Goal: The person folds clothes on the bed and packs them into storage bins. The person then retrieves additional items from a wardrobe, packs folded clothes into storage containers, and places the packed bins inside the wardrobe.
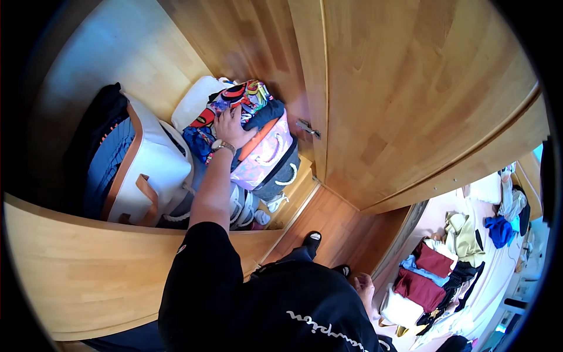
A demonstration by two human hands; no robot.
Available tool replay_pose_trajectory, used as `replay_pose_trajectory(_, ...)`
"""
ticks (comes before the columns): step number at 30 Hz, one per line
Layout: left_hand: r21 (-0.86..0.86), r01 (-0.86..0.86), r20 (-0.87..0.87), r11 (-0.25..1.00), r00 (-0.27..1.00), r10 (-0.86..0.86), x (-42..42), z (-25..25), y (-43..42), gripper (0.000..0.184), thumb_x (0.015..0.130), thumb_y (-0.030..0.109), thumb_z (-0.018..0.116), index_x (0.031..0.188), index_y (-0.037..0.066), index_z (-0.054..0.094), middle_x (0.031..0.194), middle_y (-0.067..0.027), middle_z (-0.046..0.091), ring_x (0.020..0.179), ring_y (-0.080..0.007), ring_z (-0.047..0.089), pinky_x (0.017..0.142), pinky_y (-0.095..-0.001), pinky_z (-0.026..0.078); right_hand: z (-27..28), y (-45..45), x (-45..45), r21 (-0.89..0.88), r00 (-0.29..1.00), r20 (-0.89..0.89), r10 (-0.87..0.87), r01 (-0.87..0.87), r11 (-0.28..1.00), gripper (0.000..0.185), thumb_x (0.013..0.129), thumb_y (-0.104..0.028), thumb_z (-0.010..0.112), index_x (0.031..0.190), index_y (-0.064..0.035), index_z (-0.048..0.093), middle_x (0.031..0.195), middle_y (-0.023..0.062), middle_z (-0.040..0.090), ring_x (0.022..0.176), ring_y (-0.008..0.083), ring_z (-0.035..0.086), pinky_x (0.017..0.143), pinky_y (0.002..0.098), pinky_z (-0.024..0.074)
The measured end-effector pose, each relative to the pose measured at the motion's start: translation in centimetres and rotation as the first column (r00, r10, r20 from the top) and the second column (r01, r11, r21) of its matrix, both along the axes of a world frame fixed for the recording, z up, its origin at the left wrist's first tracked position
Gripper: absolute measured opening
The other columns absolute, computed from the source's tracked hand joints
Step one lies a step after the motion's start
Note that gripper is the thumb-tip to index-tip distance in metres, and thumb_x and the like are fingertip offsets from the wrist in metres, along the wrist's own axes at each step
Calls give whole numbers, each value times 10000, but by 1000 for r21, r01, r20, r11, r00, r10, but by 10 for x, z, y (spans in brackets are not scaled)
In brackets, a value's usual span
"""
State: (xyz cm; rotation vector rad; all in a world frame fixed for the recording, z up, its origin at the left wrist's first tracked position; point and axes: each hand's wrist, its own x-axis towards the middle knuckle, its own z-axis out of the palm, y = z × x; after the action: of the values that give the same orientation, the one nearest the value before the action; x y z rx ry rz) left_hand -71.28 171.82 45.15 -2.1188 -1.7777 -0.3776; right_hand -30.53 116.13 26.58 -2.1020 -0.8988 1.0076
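My left hand (233, 128), with a watch on the wrist, reaches into the wardrobe and lies on a brightly patterned cloth (256, 92). Its fingers are spread over the cloth, not visibly wrapped round it. Just beside the hand, dark and orange cloth (258, 138) fills the top of a pink patterned bag (267, 154) with a rope handle. Below that bag is a dark grey bag (280, 176). My right hand (364, 286) hangs low by my side near the bed, fingers loosely bent and apart, with nothing seen in it.
A white bag with brown trim (167, 170) stands in the wardrobe, with dark blue clothes (108, 161) beside it. The wooden door (410, 88) stands open on the right. Folded clothes (422, 284) lie on the bed (489, 270). A low wooden front panel (117, 264) borders the wardrobe.
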Motion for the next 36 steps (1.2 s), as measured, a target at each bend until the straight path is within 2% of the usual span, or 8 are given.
replay_pose_trajectory(8, -130, -188, -189, 974, 969, 162, -9, 7, 12, 698, 900, 303, 704, 1530, 165, 439, 1496, -190, 511, 1387, -376, 485, 1102, -654, 375, 22, 21, -2, -90, 984, -47, 170, -174, 981, 328, 925, -138, 721, 1221, -14, 654, 1077, 200, 742, 984, 319, 740, 852, 392, 584)
replay_pose_trajectory(13, -74, -173, -152, 982, 975, 160, -20, -14, 58, 271, 959, 122, 543, 1225, 117, 592, 983, -149, 723, 903, -353, 752, 762, -492, 604, 45, 26, 6, -70, 986, 38, 163, -160, 985, 308, 923, -154, 727, 1187, -9, 662, 1056, 203, 742, 975, 333, 735, 848, 408, 585)
replay_pose_trajectory(21, 19, -213, 104, 977, 972, 210, 2, 119, 27, 263, 840, 137, 695, 1104, 138, 695, 950, -167, 757, 940, -365, 734, 814, -483, 582, 63, 81, 10, 222, 961, 15, 275, -272, 936, 223, 947, -122, 734, 1102, 22, 663, 903, 130, 732, 819, 222, 728, 759, 338, 591)
replay_pose_trajectory(27, 49, 28, 299, 998, 953, -41, 90, 163, -116, 315, 751, 75, 715, 1065, 86, 689, 855, -205, 720, 813, -416, 703, 720, -531, 554, 141, 204, -29, 514, 836, -315, 450, -248, 821, 719, 931, -226, 778, 1473, -1, 362, 1373, 193, 540, 1227, 286, 574, 1011, 420, 501)
replay_pose_trajectory(30, -94, 362, 642, 927, 734, -222, 137, 117, -181, 328, 830, 171, 808, 1112, 70, 675, 876, -163, 740, 804, -355, 729, 712, -483, 574, 155, 268, -46, 634, 861, -254, 441, -196, 748, 1139, 893, -356, 814, 1634, -77, -5, 1637, 177, 243, 1508, 284, 274, 1208, 440, 301)
replay_pose_trajectory(31, -139, 566, 879, 813, 449, -162, 151, 97, -195, 352, 833, 130, 812, 1143, 48, 665, 929, -134, 749, 834, -305, 739, 748, -445, 587, 144, 289, -48, 740, 903, -112, 414, -203, 642, 1267, 830, -436, 848, 1628, -79, -69, 1611, 204, 332, 1467, 314, 385, 1180, 438, 358)
replay_pose_trajectory(32, -89, 745, 992, 661, 124, -7, 162, 79, -207, 378, 837, 89, 816, 1173, 25, 656, 982, -105, 758, 863, -255, 749, 783, -406, 600, 109, 291, -42, 389, 742, -614, 269, -13, 921, 1213, 822, -338, 862, 1635, -46, 11, 1568, 242, 405, 1416, 339, 464, 1165, 457, 395)
replay_pose_trajectory(36, -113, 895, 856, 431, -132, 500, 183, 23, -211, 454, 859, 8, 794, 1277, 14, 618, 1162, -92, 738, 1012, -187, 720, 952, -360, 570, 116, 254, -14, 400, 120, -916, 383, 201, 894, 792, 848, -338, 833, 1477, -31, 462, 1405, 140, 612, 1265, 325, 617, 1081, 503, 505)
